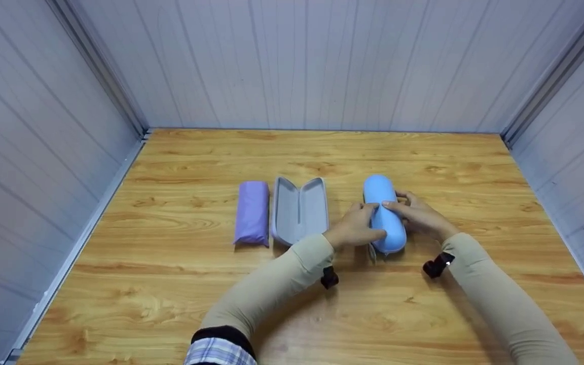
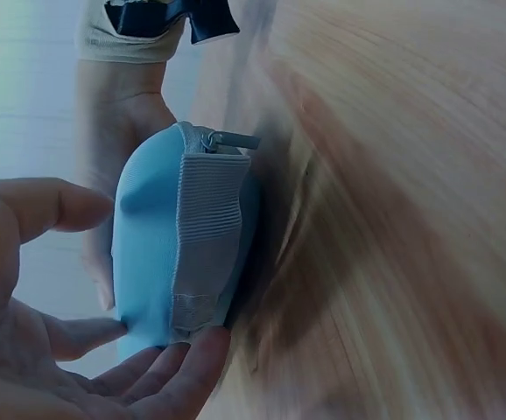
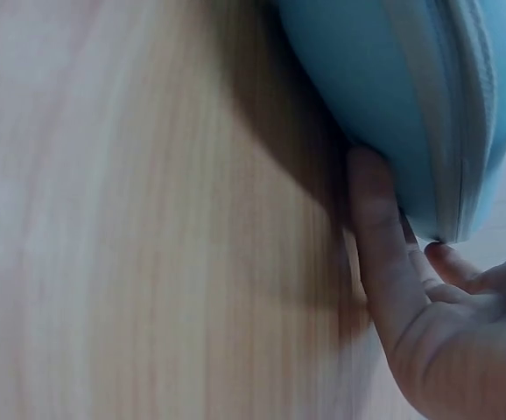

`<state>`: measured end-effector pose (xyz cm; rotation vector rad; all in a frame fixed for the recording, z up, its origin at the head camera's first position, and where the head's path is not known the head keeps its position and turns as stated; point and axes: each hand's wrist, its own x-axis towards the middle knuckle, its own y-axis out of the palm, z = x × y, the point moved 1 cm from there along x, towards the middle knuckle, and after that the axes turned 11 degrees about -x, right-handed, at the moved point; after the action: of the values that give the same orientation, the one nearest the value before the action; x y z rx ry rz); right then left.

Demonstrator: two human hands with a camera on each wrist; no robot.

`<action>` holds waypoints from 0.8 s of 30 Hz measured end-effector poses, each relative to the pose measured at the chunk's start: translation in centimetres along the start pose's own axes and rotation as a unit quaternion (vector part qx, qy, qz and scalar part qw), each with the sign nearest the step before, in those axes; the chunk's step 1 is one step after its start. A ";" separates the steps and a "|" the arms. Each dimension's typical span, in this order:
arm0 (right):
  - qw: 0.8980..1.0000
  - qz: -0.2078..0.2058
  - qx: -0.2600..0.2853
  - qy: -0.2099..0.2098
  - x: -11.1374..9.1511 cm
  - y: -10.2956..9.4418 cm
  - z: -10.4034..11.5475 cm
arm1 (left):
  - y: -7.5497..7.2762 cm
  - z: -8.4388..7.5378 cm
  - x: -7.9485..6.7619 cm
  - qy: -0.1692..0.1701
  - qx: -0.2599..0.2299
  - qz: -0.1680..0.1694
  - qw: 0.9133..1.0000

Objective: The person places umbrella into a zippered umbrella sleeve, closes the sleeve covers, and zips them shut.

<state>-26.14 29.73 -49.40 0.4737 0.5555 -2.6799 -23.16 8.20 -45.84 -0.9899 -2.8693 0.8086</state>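
A blue zippered case [image 1: 379, 188], long with rounded ends, lies on the table to the right, both hands around it. My left hand [image 1: 357, 226] grips its left side, thumb near the front end and fingertips along the side. In the left wrist view a ribbed grey strap [image 2: 209, 206] and a zipper pull [image 2: 235, 140] show on the case. My right hand [image 1: 421, 215] holds the opposite side, thumb on top. In the right wrist view its fingers [image 3: 380, 223] reach under the lower edge, below the zipper seam [image 3: 453, 131].
Left of the hands lies a grey hinged case [image 1: 313, 208], spread open, its inside facing up. Close beside it is a purple wrapped packet [image 1: 252, 210]. Pale panel walls [image 1: 292, 66] border the wooden table [image 1: 185, 284] at the back and sides.
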 end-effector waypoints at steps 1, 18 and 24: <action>1.000 0.000 -0.002 0.000 0.0 0.0 0.0 | 0.0 0.0 -0.1 0.007 0.010 0.002 1.000; 0.998 -0.016 -0.052 0.012 0.2 0.2 -0.1 | 1.9 0.1 -1.3 0.357 0.429 -0.001 0.830; 0.998 -0.021 -0.055 0.013 0.3 0.1 -0.2 | 2.3 0.3 -1.2 0.399 0.473 0.006 0.786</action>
<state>-26.33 29.62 -49.71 0.4728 0.7233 -2.6688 -20.92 8.91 -47.01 -0.8551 -1.4289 1.2221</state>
